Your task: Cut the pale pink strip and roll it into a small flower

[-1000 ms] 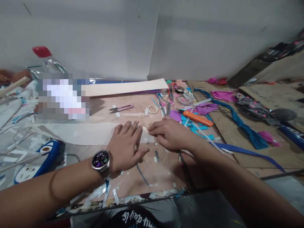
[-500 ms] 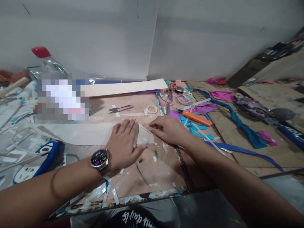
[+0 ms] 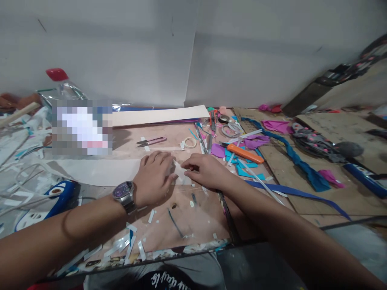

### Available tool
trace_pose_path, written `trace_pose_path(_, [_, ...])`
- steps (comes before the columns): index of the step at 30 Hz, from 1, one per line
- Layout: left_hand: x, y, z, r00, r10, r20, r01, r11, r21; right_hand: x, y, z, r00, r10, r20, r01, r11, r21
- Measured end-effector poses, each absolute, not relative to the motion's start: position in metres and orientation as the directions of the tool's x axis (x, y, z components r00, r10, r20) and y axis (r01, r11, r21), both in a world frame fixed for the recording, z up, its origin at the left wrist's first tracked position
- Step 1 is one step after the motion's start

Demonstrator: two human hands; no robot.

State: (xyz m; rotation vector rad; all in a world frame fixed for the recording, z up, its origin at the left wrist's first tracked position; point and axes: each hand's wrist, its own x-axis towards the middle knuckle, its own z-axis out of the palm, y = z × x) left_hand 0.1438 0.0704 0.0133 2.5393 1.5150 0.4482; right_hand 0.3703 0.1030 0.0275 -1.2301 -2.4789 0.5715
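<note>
A long white paper strip (image 3: 96,172) lies across the tabletop, its right end reaching between my hands. My left hand (image 3: 152,177), with a watch on the wrist, rests on it palm down, fingers stretched over the paper and thumb near the index finger. At the strip's right end, my right hand (image 3: 207,171) has thumb and fingertips pinched at the paper's edge, where a small folded-looking part shows. Just beyond my hands are pink-handled thread snips (image 3: 154,141) and a roll of narrow tape (image 3: 190,142).
An orange cutter (image 3: 244,154) lies among coloured scraps at right, beside cardboard (image 3: 311,201) and a crumpled blue strip (image 3: 292,153). Another pale strip (image 3: 157,117) sits at the back. A blue-and-white tool (image 3: 60,201) with a cord and a red-capped bottle (image 3: 57,74) are at left.
My left thumb has drawn in towards its fingers. My right hand stays at the strip's end, where the raised edge now looks like a flatter flap. The view has shifted slightly.
</note>
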Motion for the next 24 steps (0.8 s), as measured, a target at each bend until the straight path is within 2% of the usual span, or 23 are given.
trace_pose_path(4, [0.146,0.084,0.016,0.435,0.882,0.184,0.833,-0.471,0.290,0.371,0.103,0.025,-0.650,0.754,0.096,0.642,0.613,-0.461])
trace_pose_path(9, [0.148,0.101,0.013,0.429,0.870,0.243,0.850,-0.480,0.216,0.372,0.104,0.025,-0.684,0.720,0.115,0.619,0.657,-0.430])
trace_pose_path(12, [0.148,0.110,0.010,0.434,0.857,0.278,0.852,-0.491,0.183,0.372,0.104,0.025,-0.687,0.718,0.116,0.615,0.658,-0.434])
trace_pose_path(24, [0.152,0.117,0.005,0.518,0.817,0.254,0.807,-0.565,0.171,0.371,0.103,0.027,-0.660,0.741,0.124,0.626,0.633,-0.456])
